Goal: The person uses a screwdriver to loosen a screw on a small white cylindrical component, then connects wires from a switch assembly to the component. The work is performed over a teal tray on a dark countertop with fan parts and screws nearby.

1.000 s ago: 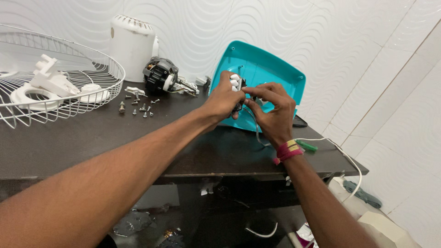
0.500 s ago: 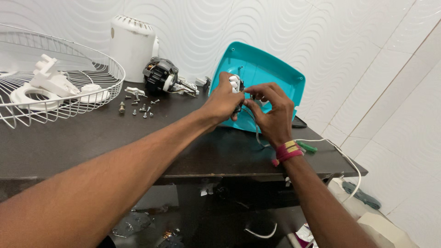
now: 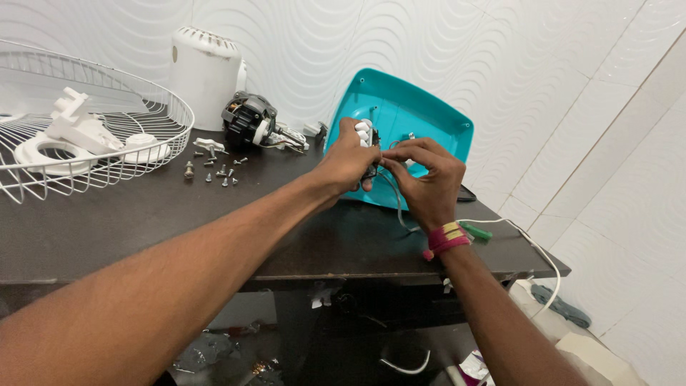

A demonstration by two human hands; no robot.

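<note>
Bare dark table (image 3: 143, 214) between loose screws (image 3: 214, 171) and teal base (image 3: 421, 121).

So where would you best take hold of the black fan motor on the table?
Probably the fan motor by its round black body, coming from above. It lies on its side with the shaft and wires pointing right, the white housing close behind, and loose screws in front.

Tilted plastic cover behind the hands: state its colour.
The cover is teal, plain, clearest in the head view.

Wire guard (image 3: 93, 136) cut off at left edge; small screws (image 3: 214, 171) indistinct.
</note>
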